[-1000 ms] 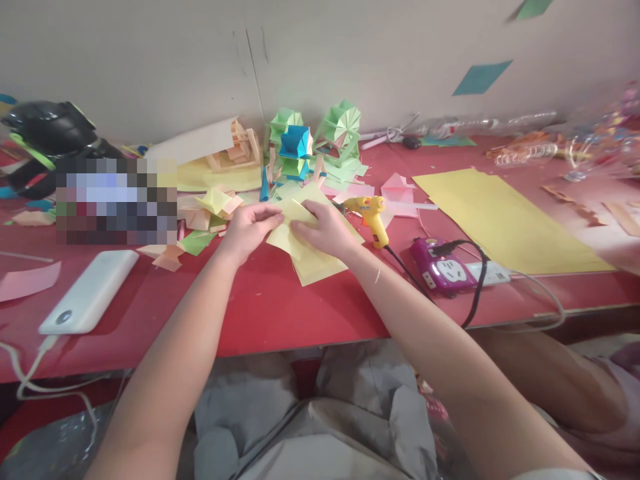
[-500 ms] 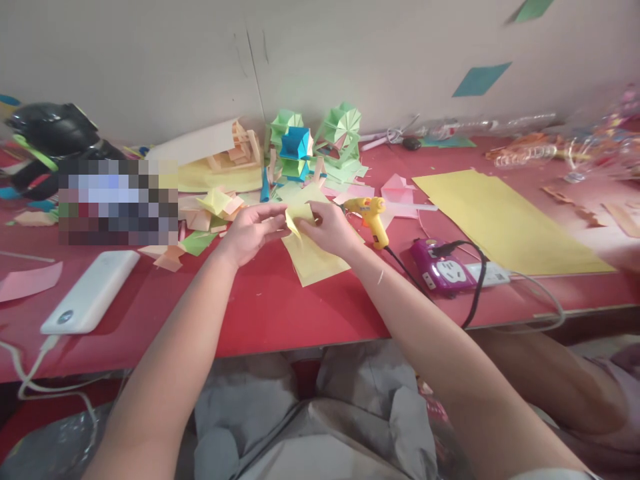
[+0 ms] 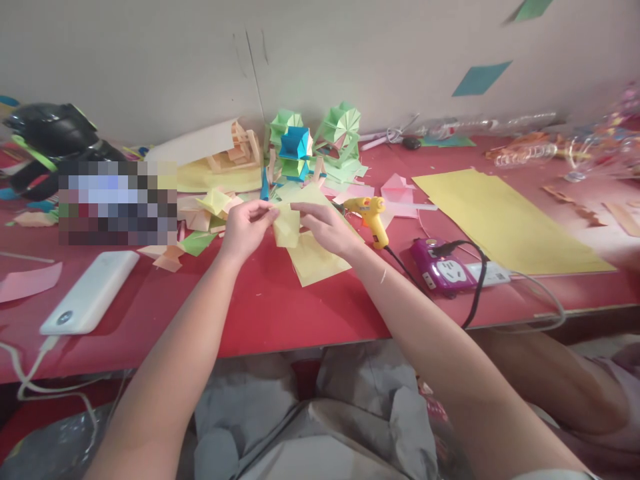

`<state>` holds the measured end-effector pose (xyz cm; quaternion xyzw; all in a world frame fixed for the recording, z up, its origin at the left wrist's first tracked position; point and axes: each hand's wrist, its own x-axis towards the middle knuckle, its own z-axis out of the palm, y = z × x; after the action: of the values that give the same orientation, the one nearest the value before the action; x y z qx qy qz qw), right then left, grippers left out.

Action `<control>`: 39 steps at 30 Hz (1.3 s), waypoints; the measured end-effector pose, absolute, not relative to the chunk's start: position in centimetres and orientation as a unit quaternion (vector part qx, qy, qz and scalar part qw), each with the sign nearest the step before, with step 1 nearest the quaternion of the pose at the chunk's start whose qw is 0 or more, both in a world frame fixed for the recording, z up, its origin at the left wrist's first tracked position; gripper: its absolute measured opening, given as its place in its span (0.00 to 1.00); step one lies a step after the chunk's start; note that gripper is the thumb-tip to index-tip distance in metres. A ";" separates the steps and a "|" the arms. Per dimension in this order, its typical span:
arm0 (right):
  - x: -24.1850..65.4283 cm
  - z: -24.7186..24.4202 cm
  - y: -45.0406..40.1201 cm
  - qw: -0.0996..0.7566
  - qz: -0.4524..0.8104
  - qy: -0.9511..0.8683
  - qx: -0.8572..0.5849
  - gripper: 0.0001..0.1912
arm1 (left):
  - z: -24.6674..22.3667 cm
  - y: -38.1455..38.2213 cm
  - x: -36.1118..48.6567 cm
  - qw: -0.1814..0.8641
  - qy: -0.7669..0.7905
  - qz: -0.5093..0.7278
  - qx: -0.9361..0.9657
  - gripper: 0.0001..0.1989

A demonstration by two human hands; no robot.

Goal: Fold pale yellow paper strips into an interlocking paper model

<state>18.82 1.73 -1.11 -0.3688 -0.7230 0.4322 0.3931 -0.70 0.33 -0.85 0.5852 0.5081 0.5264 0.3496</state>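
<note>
A small piece of pale yellow paper [image 3: 287, 227] hangs between my hands above the red table. My left hand [image 3: 249, 229] pinches its upper left edge between thumb and fingers. Beside its right edge is my right hand [image 3: 325, 227], fingers stretched toward the paper; whether they touch it is hard to tell. Under my right hand lies another pale yellow sheet [image 3: 317, 262], partly covered by it. A yellow glue gun [image 3: 370, 217] rests just right of my right hand.
Folded green and blue paper shapes [image 3: 295, 143] stand at the back. A purple power socket [image 3: 443, 267] and large yellow sheets [image 3: 505, 220] are on the right. A white power bank [image 3: 91, 292] lies left. Another person's leg [image 3: 560, 387] shows lower right.
The small yellow paper has turned to show its flat face. My left hand has closed on its edge, and the fingers of my right hand have opened out.
</note>
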 end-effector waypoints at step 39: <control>18.5 -1.0 1.3 0.524 0.298 -0.710 -0.365 0.10 | -0.2 -0.5 0.5 0.459 0.541 0.493 0.503 0.21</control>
<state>18.48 1.26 -1.01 -0.3655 -0.7097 0.2979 0.5235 0.54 -0.51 -0.20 0.5030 0.5413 0.4932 0.4590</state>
